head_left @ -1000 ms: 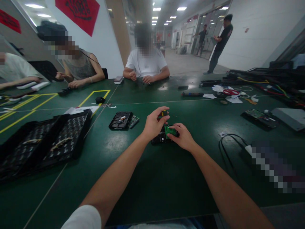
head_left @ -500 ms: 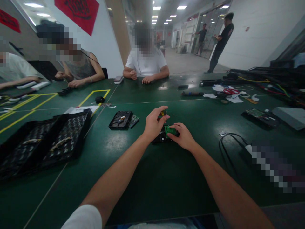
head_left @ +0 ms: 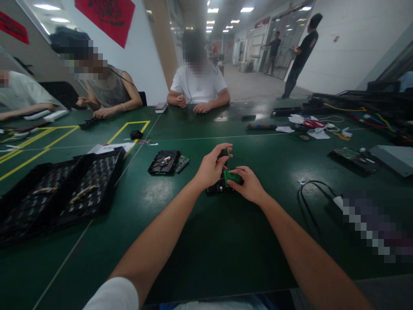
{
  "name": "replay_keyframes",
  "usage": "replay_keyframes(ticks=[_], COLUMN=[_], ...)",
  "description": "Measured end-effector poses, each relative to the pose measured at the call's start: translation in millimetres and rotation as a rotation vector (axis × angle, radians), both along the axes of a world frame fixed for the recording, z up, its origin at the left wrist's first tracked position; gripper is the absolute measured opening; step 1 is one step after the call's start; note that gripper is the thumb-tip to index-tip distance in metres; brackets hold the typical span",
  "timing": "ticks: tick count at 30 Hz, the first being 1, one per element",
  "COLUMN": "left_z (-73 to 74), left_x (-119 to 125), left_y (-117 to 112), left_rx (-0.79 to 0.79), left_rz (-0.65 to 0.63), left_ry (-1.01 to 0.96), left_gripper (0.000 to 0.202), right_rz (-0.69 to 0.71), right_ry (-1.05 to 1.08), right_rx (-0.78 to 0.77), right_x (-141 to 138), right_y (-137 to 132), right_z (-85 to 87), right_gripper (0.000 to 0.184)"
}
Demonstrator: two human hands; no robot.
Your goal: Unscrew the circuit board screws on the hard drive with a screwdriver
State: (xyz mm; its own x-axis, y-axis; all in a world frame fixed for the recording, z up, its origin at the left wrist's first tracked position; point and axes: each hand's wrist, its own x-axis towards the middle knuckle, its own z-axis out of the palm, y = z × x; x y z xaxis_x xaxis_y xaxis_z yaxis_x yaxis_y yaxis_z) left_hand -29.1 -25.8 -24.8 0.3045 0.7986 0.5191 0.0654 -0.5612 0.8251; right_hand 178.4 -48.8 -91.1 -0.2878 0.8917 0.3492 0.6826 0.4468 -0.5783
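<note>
In front of me on the green table lies a black hard drive with a green circuit board on its upper side. My right hand grips the drive and board from the right, thumb and fingers curled over the edges. Just above the drive, my left hand pinches a short black-and-yellow handle, which looks like a screwdriver; its lower end is hidden by the fingers. To the left, another black drive rests beside a loose circuit board.
Black slotted trays lie at left. On the right are a cable, another drive with its board showing and a grey box. Tangled wires are at the far right. Co-workers sit across the table; two people stand behind.
My left hand has turned the black-and-yellow handle slightly, so less yellow shows. My right hand stays on the drive.
</note>
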Motion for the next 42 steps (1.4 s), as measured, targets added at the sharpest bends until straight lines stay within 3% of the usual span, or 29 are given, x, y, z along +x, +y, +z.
replay_keyframes(ticks=[3,7,12,18,23,31,33,38,42], left_z=[2.8,3.6,-0.5,-0.9,6.2,13.1,12.2,10.1,8.9], left_x=[1,4,4,-3,-3,-3,-3,-2,-1], left_y=[-1,-2,0,1,-2,-7,-6,-5,-5], left_rx=[-0.003,0.027,-0.064,0.133,0.287,0.156,0.185,0.318,0.334], left_rz=[-0.021,0.093,0.024,0.182,0.236,-0.041,0.012,0.299,0.336], left_ry=[-0.029,-0.037,-0.082,0.113,0.25,0.206,0.222,0.33,0.345], left_gripper=[0.038,0.034,0.038,0.037,0.038,0.048,0.046,0.035,0.038], right_rz=[-0.004,-0.002,0.002,0.003,0.004,0.002,0.005,0.004,0.004], right_ry=[0.007,0.009,0.009,-0.004,-0.013,-0.023,-0.024,-0.027,-0.008], right_rx=[0.002,0.002,0.016,0.028,0.023,0.015,0.023,0.007,0.016], right_x=[0,0,0,1,1,1,1,1,0], right_y=[0,0,1,3,3,2,3,3,2], right_z=[0.0,-0.6,-1.3,-2.7,-3.1,-3.6,-3.8,-3.9,-3.0], right_gripper=[0.04,0.039,0.038,0.037,0.039,0.04,0.04,0.041,0.04])
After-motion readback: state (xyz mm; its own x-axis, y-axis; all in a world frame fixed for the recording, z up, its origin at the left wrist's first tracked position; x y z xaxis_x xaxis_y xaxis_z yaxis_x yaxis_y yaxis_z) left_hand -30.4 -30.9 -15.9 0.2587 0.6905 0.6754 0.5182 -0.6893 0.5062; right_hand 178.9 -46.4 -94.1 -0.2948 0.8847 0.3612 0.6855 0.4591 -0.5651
